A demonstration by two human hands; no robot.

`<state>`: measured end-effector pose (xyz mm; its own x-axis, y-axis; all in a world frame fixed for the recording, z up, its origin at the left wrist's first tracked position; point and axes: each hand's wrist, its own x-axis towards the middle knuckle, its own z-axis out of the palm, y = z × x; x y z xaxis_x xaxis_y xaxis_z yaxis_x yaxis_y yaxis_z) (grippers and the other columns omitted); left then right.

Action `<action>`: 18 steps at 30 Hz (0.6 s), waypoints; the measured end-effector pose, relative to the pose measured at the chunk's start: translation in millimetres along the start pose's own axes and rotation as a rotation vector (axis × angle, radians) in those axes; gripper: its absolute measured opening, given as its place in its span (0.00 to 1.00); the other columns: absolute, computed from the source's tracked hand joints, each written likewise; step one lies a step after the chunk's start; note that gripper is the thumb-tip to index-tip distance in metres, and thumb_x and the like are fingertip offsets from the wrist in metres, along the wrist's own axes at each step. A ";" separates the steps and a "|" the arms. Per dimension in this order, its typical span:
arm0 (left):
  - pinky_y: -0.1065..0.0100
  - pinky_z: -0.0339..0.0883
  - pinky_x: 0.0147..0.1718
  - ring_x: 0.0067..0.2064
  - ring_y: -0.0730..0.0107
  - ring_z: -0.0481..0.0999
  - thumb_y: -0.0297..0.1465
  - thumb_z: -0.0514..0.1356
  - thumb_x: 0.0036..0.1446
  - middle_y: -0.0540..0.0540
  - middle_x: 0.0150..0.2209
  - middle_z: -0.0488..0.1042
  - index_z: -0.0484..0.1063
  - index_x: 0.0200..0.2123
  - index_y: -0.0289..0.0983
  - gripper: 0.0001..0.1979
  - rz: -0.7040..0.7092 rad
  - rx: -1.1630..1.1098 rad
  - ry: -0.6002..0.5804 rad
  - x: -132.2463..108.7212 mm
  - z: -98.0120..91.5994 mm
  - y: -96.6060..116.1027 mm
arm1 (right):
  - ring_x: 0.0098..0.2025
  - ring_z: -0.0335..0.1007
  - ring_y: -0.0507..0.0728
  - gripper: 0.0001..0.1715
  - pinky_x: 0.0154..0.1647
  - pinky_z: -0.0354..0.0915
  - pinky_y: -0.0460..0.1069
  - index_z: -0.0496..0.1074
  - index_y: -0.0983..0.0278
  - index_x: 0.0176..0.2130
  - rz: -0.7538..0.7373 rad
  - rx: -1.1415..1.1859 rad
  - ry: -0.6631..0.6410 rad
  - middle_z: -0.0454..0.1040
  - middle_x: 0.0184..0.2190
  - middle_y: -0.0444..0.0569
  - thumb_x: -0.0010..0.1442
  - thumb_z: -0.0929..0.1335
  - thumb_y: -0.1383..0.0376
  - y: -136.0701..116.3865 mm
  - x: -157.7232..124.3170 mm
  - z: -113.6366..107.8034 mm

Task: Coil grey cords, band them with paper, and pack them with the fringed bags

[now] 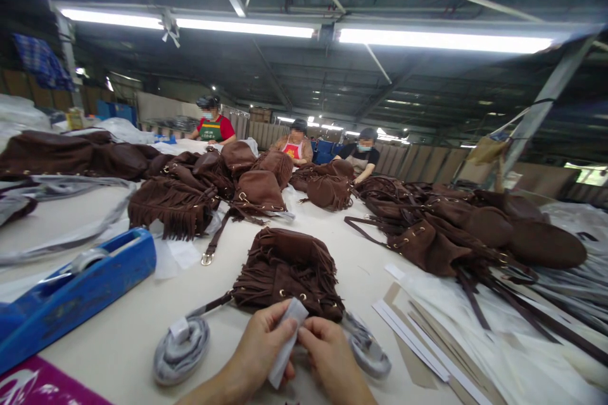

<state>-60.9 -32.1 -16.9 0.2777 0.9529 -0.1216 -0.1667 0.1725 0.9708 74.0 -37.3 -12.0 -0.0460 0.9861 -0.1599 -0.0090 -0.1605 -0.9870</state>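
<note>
A narrow strip of thin white wrapping paper [289, 343] is pinched between the thumb and fingers of my left hand [263, 345]. My right hand [330, 354] meets it from the other side, thumb and forefinger closed at the strip's edge. Just beyond both hands lies a dark brown fringed bag [289, 269] with gold eyelets along its near edge. Its strap runs out at the left to a wrapped coil [182, 351], held with a white piece. Another wrapped strap coil [368, 348] rests beside my right hand.
A blue tape dispenser [95, 285] stands at the left, near a magenta printed sheet [47, 386]. Brown bags [259, 190] are heaped across the table, with more bags [427, 240] at the right. Card strips [418, 342] and white paper [513, 329] lie front right. Several co-workers [216, 126] are behind.
</note>
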 end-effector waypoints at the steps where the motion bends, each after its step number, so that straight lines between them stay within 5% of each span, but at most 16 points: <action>1: 0.77 0.59 0.10 0.14 0.74 0.68 0.50 0.65 0.48 0.53 0.20 0.71 0.67 0.54 0.35 0.35 0.003 0.007 0.004 -0.8 1.0 0.8 | 0.16 0.45 0.47 0.17 0.16 0.41 0.44 0.66 0.63 0.20 0.059 0.074 -0.027 0.52 0.13 0.34 0.39 0.73 0.55 0.3 -0.1 0.9; 4: 0.76 0.60 0.10 0.14 0.74 0.68 0.47 0.66 0.46 0.51 0.23 0.74 0.65 0.55 0.34 0.36 0.000 0.012 -0.010 -3.8 3.3 4.7 | 0.16 0.42 0.44 0.25 0.15 0.37 0.41 0.66 0.64 0.25 0.194 0.322 -0.066 0.53 0.15 0.32 0.34 0.76 0.53 1.3 0.0 3.1; 10: 0.71 0.63 0.11 0.15 0.67 0.70 0.40 0.67 0.43 0.51 0.25 0.75 0.52 0.60 0.36 0.43 -0.022 -0.056 0.001 -3.5 5.3 5.1 | 0.15 0.50 0.41 0.39 0.14 0.40 0.37 0.70 0.67 0.34 0.264 0.644 -0.102 0.69 0.19 0.39 0.25 0.83 0.56 2.0 3.1 7.7; 14: 0.69 0.64 0.14 0.16 0.69 0.70 0.33 0.64 0.44 0.51 0.27 0.75 0.59 0.55 0.37 0.34 -0.024 -0.007 0.039 -3.5 3.9 3.9 | 0.12 0.37 0.37 0.38 0.12 0.34 0.37 0.71 0.67 0.31 0.287 0.651 -0.193 0.63 0.13 0.33 0.23 0.84 0.55 3.0 7.3 8.4; 18: 0.72 0.65 0.25 0.29 0.68 0.74 0.27 0.66 0.42 0.50 0.36 0.77 0.65 0.54 0.38 0.32 0.122 0.252 0.060 -8.8 -3.4 9.8 | 0.11 0.38 0.37 0.39 0.11 0.33 0.37 0.72 0.66 0.34 0.273 0.619 -0.219 0.67 0.15 0.34 0.25 0.83 0.53 4.7 9.6 5.2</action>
<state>-68.2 -38.0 -7.0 0.2129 0.9771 -0.0058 0.0473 -0.0044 0.9989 68.3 -28.9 -18.1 -0.3267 0.8858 -0.3295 -0.5313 -0.4605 -0.7111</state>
